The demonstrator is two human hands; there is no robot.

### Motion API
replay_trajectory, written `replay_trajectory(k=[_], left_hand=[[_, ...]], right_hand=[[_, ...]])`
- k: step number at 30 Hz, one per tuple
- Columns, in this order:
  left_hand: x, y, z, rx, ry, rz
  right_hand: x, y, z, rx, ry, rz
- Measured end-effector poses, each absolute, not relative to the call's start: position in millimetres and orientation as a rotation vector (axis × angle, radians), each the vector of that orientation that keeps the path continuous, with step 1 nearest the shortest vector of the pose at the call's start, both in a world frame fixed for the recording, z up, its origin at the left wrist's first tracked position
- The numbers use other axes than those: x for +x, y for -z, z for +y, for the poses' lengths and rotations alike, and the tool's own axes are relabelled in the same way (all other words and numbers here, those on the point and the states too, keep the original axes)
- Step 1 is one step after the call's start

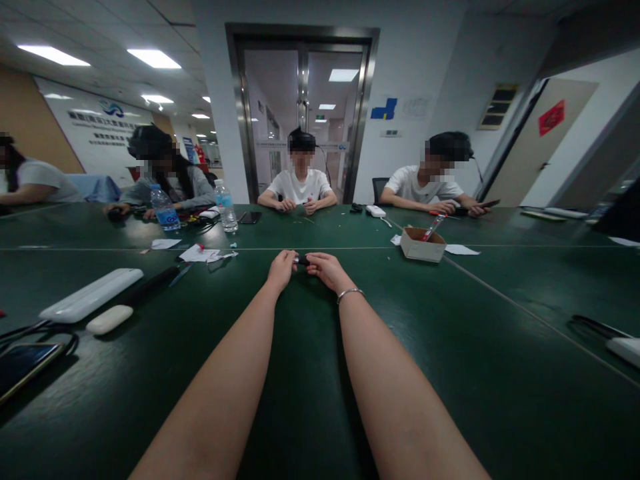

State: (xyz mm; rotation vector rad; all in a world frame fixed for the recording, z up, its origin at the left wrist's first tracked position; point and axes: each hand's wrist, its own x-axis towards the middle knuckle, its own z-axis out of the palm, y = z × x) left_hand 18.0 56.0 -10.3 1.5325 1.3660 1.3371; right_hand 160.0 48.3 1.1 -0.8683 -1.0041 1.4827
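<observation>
Out over the green table (310,373), both my arms reach forward and the hands meet at a small black object with a silvery end (302,261). Its exact kind is too small to make out. My left hand (283,270) pinches the silvery end. The fingers of my right hand (326,269) are closed on the black end, and a silver bangle (351,293) circles that wrist. The fingertips cover part of the object.
An open cardboard box (423,247) stands ahead to the right. On the left lie a white power bank (93,295), a white rounded case (110,320) and a phone (27,367). Paper scraps (199,253) and water bottles (226,208) are farther off. Several people sit opposite.
</observation>
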Motion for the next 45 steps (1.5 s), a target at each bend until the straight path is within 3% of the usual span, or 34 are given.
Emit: replay_trajectory(k=[45], left_hand=[[16.9,12.7,58.7,1.527,-1.342,1.321]], right_hand=[[159.8,-3.4,46.3,-0.869,-1.484,-1.008]])
